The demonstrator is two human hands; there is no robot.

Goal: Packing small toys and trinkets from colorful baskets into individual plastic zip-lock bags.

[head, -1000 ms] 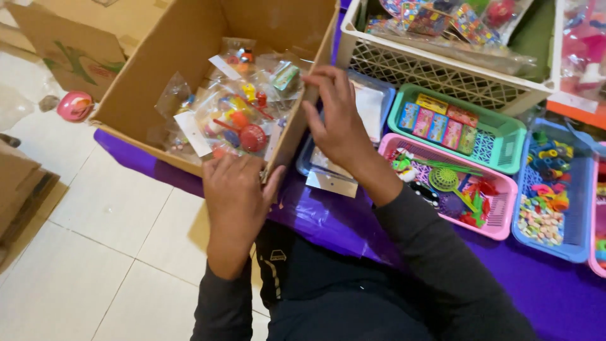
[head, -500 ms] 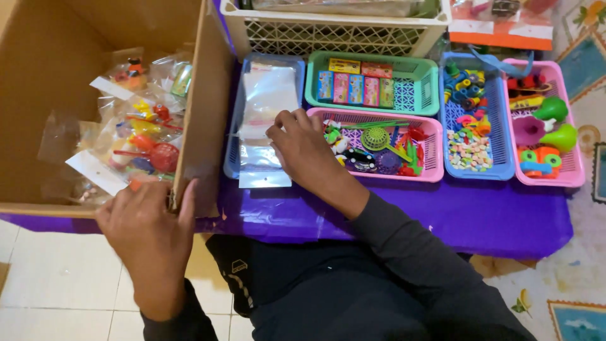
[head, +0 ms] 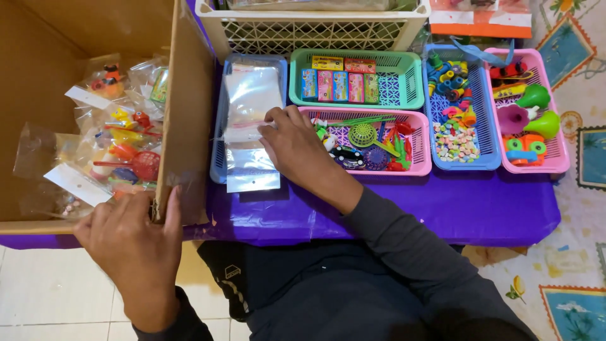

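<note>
My left hand [head: 134, 239] grips the near corner of a big cardboard box [head: 187, 132] that holds several clear bags of small toys [head: 120, 142]. My right hand [head: 291, 145] rests on a stack of clear plastic bags [head: 251, 95] lying in a blue tray [head: 218, 148], fingers touching the top bag near its lower part. The hand lies between the blue tray and a pink basket [head: 416, 169] of small toys.
On the purple table [head: 442, 208] stand a green basket of small coloured boxes [head: 353, 79], a blue basket of tiny pieces [head: 456, 113], a pink basket of larger toys [head: 527, 113] and a white lattice crate [head: 309, 28]. Tiled floor lies left, a patterned mat right.
The view has swung right and the box has shifted to the left of the picture. My right hand has moved from the pink basket's edge onto the clear bags. My left hand stays on the box corner.
</note>
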